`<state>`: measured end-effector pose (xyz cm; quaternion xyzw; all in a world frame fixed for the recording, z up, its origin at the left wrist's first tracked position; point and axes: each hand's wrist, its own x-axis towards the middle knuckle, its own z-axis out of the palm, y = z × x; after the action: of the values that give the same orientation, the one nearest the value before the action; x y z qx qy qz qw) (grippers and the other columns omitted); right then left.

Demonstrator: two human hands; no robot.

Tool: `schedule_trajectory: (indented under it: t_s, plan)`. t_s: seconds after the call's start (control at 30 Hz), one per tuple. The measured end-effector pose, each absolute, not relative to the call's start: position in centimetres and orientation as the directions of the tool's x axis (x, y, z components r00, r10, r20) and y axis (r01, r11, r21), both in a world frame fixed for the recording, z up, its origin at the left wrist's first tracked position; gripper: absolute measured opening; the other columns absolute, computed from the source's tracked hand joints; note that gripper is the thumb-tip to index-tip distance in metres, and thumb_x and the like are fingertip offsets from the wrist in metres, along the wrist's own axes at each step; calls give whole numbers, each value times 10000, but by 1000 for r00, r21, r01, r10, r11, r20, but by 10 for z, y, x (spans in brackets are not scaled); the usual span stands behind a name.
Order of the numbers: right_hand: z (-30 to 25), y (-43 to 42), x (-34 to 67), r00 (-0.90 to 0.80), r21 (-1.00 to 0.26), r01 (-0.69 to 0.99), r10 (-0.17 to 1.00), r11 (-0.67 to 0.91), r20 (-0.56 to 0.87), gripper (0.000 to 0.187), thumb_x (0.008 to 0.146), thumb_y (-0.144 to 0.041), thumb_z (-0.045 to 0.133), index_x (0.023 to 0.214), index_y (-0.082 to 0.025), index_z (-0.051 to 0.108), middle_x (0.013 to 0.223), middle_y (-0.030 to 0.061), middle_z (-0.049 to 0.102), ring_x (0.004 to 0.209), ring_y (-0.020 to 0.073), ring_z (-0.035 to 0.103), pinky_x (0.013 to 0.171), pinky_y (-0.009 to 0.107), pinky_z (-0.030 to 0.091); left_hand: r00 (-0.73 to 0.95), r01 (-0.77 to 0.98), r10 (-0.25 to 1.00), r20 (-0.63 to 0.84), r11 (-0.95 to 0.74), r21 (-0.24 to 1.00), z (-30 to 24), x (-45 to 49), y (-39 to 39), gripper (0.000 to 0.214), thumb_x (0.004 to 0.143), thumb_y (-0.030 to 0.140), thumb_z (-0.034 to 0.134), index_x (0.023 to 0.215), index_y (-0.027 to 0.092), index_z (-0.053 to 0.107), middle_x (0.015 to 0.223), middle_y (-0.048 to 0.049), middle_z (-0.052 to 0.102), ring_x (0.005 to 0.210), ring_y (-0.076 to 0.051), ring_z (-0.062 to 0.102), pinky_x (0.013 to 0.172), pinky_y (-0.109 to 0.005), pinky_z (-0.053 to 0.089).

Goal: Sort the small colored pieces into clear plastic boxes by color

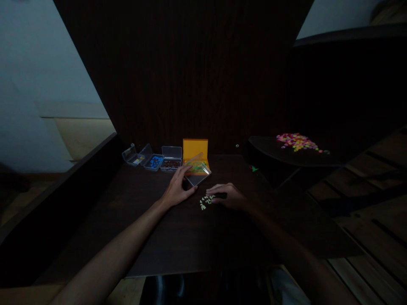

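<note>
My left hand (pixel 178 187) grips a clear plastic box (pixel 199 176), thumb on the near side and fingers on the far side. The box is tilted in front of an orange box (pixel 195 149) with a raised lid, and green pieces show there. To the right, my right hand (pixel 227 195) rests low over a small scatter of pale pieces (pixel 203 203) on the dark tabletop (pixel 178 228). Its fingers are curved, with a gap between thumb and fingertips. Some pale pieces are partly hidden by those fingers.
Along the back left stand clear boxes with lids up: one with dark brown pieces (pixel 171 164), one with blue pieces (pixel 155 161), one with a few pale ones (pixel 137 160). Multicoloured beads (pixel 297 142) lie on a raised shelf (pixel 270 149) at right. A green-and-red bit (pixel 253 168) lies below it.
</note>
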<state>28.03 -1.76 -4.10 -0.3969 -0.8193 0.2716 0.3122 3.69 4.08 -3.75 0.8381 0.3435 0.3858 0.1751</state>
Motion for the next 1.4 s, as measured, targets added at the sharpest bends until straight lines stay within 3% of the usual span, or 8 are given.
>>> schedule_trajectory:
  t_s: [0.2, 0.37, 0.47, 0.77, 1.17, 1.4]
  plan:
    - [-39, -17, 280, -464, -698, 485, 831, 527, 306, 240, 798, -319, 685, 1004, -204, 730, 936, 70, 720, 850, 179, 671, 802, 333, 540, 470, 425, 705, 532, -708, 563, -39, 37, 41, 655, 776, 337, 660, 1349, 211, 370, 1356, -123, 438, 1231, -273, 473, 924, -402, 508]
    - [-35, -17, 284, -477, -554, 604, 817, 573, 324, 312, 768, -300, 717, 1072, -227, 710, 1054, 82, 644, 1024, 214, 579, 930, 410, 459, 471, 425, 707, 528, -706, 567, -40, 37, 42, 645, 771, 330, 663, 1340, 218, 379, 1347, -122, 446, 1211, -276, 490, 918, -407, 509]
    - [-36, -16, 286, -475, -510, 651, 826, 563, 304, 298, 757, -300, 727, 1048, -235, 721, 1062, 84, 593, 1036, 218, 541, 926, 416, 448, 474, 424, 700, 535, -713, 558, -40, 37, 42, 639, 773, 329, 662, 1335, 210, 381, 1340, -120, 449, 1225, -271, 479, 949, -405, 494]
    - [-39, -16, 285, -496, -510, 619, 801, 597, 336, 94, 779, -288, 708, 822, -212, 744, 985, 71, 570, 979, 210, 521, 882, 404, 445, 483, 414, 691, 538, -721, 555, -39, 37, 42, 639, 766, 315, 662, 1331, 210, 380, 1327, -114, 450, 1231, -260, 469, 970, -404, 484]
    - [-37, -18, 279, -498, -540, 598, 802, 592, 329, 109, 858, -259, 614, 837, -194, 700, 988, 72, 601, 968, 196, 533, 884, 390, 430, 481, 391, 694, 536, -717, 577, -41, 37, 43, 618, 766, 302, 659, 1318, 215, 393, 1314, -108, 453, 1191, -253, 491, 912, -381, 512]
    - [-39, -13, 282, -382, -565, 603, 826, 563, 415, 129, 896, -256, 556, 835, -185, 644, 932, 64, 599, 922, 185, 546, 869, 377, 418, 488, 385, 689, 536, -721, 576, -40, 37, 43, 617, 767, 294, 659, 1318, 215, 395, 1305, -109, 459, 1209, -258, 478, 912, -395, 516]
